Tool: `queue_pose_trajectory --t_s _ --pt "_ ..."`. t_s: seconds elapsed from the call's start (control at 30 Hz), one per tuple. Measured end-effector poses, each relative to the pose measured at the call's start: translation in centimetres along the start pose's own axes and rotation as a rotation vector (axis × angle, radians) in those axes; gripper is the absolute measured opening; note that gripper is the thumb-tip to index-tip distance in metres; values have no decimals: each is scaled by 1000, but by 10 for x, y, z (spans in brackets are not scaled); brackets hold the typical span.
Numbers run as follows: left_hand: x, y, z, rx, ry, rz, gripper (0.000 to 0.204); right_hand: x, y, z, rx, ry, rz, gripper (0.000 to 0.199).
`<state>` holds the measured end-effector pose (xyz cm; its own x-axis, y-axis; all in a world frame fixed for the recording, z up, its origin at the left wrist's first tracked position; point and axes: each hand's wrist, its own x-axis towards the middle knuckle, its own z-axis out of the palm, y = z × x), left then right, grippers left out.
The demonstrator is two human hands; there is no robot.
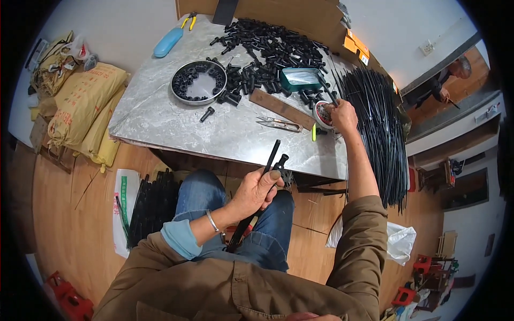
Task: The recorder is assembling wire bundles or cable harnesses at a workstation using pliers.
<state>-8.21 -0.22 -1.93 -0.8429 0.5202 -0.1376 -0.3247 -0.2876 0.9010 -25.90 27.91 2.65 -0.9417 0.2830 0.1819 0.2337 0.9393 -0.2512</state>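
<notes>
My left hand (254, 191), above my lap, is closed around a black rod (272, 155) and a black flanged plastic fitting (281, 160). More dark length hangs below the fist toward my knees; whether it is the same rod I cannot tell. At the table's right front, my right hand (342, 116) grips a slim black stick-like tool (326, 88) pointing up and away. Its fingertips are at a small white bowl (323, 114) of small pieces with red and silver tones; what they pinch there is hidden.
The table (160, 120) carries heaped black fittings (267, 45), a round tray (199, 100) of black rings, a green box (301, 79), a wooden strip (282, 108), thread snips (279, 124) and yellow-handled pliers (189, 21). Long black rods (375, 123) stand at right; yellow sacks (88, 107) lie left. Another person (444, 80) is beyond an opening.
</notes>
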Motion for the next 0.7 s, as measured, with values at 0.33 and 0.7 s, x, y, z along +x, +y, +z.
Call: queue_pose_trajectory --t_s 0.33,0.7 --pt "-11 7 4 27 92 135 56 -63 -15 -41 889 -352 114 25" --pt "-41 19 15 64 166 325 49 -252 -89 0 1952 -619 139 31"
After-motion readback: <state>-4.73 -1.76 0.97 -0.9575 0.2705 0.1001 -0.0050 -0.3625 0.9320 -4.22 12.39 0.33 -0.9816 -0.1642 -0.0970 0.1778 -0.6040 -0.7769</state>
